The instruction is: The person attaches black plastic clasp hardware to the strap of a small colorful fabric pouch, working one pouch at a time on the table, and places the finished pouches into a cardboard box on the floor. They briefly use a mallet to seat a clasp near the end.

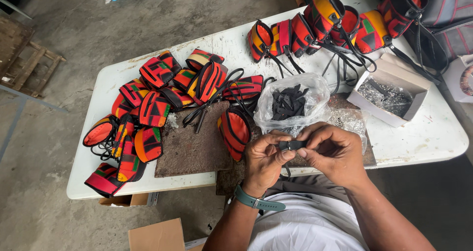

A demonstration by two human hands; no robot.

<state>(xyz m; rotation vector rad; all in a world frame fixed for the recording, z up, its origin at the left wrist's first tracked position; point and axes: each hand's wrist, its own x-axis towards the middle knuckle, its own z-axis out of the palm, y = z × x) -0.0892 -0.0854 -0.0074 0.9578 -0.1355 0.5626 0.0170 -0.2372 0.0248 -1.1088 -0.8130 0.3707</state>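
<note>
A small black strap piece (291,144) is held low in the centre of the frame, its long axis lying roughly level from left to right, with a thin black strand hanging down from it. It is pinched at its left end by the thumb and fingertips of the left hand (263,161), on whose wrist a green watch band (258,202) is worn, and at its right end by the closed fingers of the right hand (335,152); much of the piece is hidden under those fingers, so its exact form cannot be made out. The hands are kept over the near edge of the white table (433,133), just below a clear plastic bag (293,103) of similar black pieces. A dark rough mat (189,150) is seen to the left, with a red and orange pouch (234,130) at its right edge. More pouches are heaped at the centre left and along the upper right, where one is cut off by the frame. An open white box (389,88) is set at the right. Bare tabletop is left only at the right edge
</note>
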